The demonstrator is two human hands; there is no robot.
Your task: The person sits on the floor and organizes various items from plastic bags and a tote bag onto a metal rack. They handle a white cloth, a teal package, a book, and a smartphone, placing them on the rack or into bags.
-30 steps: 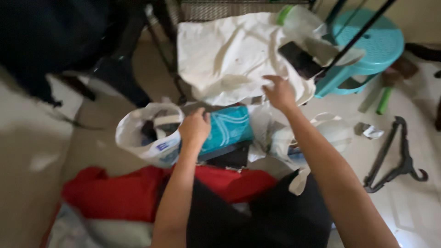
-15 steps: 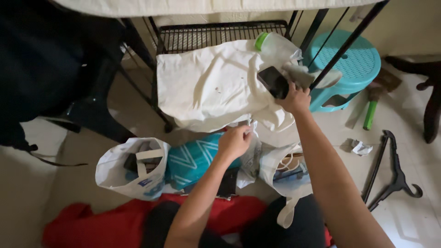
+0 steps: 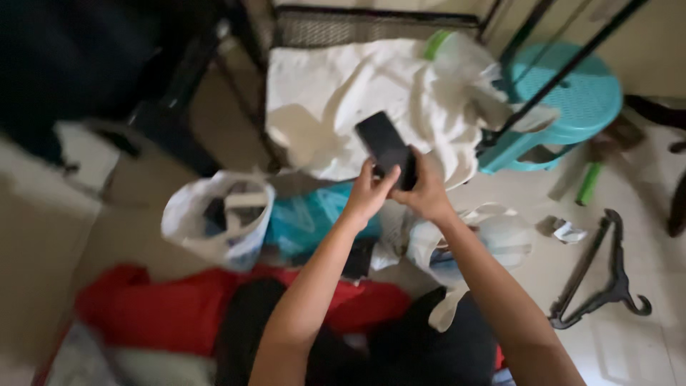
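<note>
we hold a dark flat phone [image 3: 386,149] up in front of us, over the white cloth [image 3: 336,100] draped on the rack. our right hand [image 3: 426,191] has its grip clamped on the phone's lower end, and our left hand [image 3: 369,191] grips its lower left edge. a white plastic bag [image 3: 214,221] sits on the floor below; a black hanger [image 3: 604,275] lies to the right.

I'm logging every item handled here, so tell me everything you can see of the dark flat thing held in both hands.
The phone-like slab is a thin, flat, black rectangle with rounded corners and a smooth, slightly glossy face, blank as far as shows. It is tilted, upper end leaning up-left. The left hand and right hand both grip its lower end, hiding that part. It is held in the air in front of the crumpled white cloth.
</note>
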